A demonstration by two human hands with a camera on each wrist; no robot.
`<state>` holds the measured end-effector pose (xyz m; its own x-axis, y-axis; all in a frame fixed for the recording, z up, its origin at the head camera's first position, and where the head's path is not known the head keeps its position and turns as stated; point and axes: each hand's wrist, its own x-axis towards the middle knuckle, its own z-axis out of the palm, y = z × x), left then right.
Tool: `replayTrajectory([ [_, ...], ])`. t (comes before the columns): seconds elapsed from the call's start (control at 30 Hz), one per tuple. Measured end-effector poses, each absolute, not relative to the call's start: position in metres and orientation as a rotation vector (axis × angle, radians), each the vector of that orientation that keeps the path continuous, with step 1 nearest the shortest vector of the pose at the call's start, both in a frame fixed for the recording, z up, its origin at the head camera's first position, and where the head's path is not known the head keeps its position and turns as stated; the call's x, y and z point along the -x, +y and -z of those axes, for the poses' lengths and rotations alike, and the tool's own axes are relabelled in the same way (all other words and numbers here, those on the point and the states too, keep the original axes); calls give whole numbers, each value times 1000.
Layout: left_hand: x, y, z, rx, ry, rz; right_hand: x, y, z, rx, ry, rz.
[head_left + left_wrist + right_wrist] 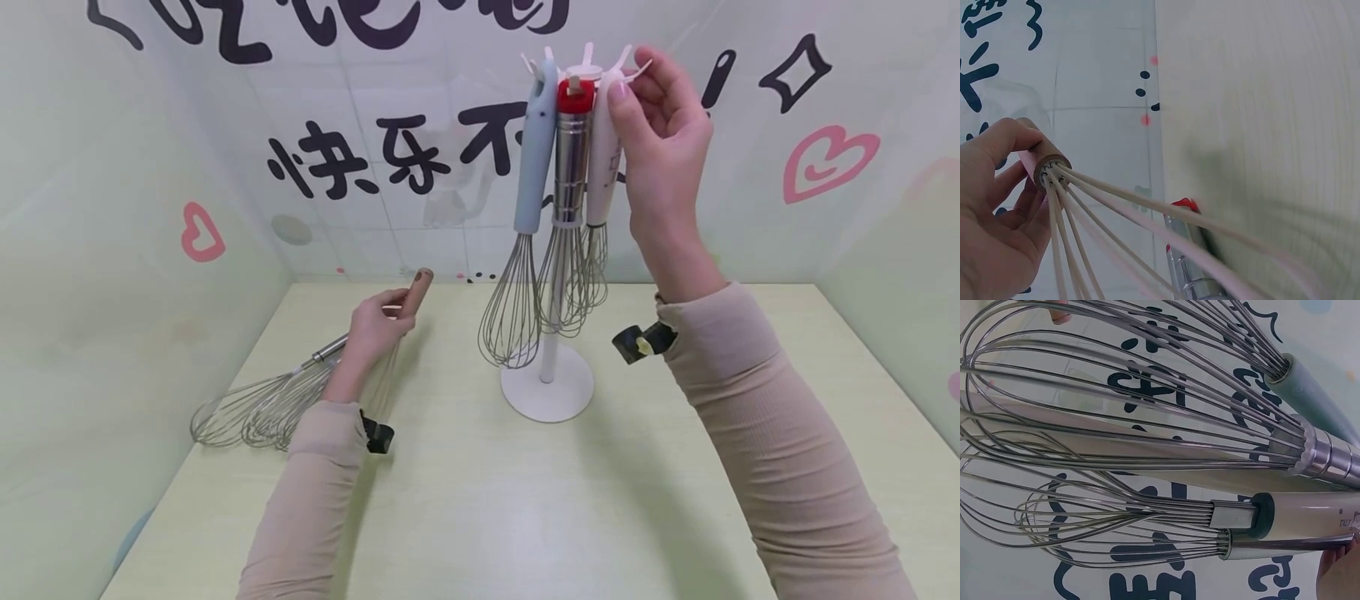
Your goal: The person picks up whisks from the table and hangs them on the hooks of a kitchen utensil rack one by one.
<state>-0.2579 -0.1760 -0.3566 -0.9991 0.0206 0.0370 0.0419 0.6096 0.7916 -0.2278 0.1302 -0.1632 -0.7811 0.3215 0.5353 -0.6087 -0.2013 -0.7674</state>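
Brown whisk (pixel 417 297), left of the stand (pixel 551 404), looks light and springy, best held by the handle (pixel 1045 153), which the left hand (pixel 377 329) grips; the right hand (pixel 667 150) pinches the stand's white whisk (pixel 602 179).

Black Chinese characters are covering backdrop (pixel 360 242). Second row is reading 快乐不 (pixel 417 162), next part hiding behind hanging whisks (pixel 572 167). Frame edge is cutting top row (pixel 382 40), leaving full wording uncertain. Exclamation-like stroke (pixel 718 82) and four-pointed star (pixel 797 73) are standing farther right; pink hearts (pixel 828 162) are flanking text. Pale whisk handle (pixel 1307 515) is bearing dark lettering, too small to read. Wrist views are showing only partial backdrop characters.
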Motion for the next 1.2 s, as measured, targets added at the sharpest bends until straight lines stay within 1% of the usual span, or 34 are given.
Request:
replayTrajectory([
  [0.57,248,-152,326,95,-2476,1582,231,132,163,-352,-1470,-2052],
  [1.2,237,-131,301,158,-2371,1663,236,136,162,-397,-1484,-2090],
])
